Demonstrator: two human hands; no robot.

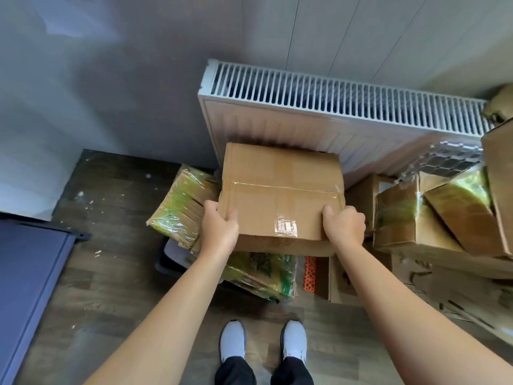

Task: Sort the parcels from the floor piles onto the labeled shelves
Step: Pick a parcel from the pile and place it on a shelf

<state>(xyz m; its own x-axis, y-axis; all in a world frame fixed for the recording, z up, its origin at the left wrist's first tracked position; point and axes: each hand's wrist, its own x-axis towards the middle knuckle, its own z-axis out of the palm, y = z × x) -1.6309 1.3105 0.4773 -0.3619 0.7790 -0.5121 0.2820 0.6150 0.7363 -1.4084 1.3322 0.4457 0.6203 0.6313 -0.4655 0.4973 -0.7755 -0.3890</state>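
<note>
At the far left, a dark blue flat panel with a black metal edge point(30, 273) is jutting into view. We cannot tell whether it is one of the shelves, and no label is showing. Next to it, a cardboard parcel wrapped in green-tinted film point(177, 207) is leaning against the floor pile.

Our left hand point(220, 226) is gripping the near left corner of the brown taped cardboard box point(280, 187), thumb on top and the other fingers curling under the edge. We are holding the box above the pile, in front of the white ribbed radiator point(333, 107). Our right hand point(344, 223) is clamping the opposite near corner the same way, probably to keep the wide box level.

Further right, a heap of brown cardboard boxes point(402, 218) is waiting.
</note>
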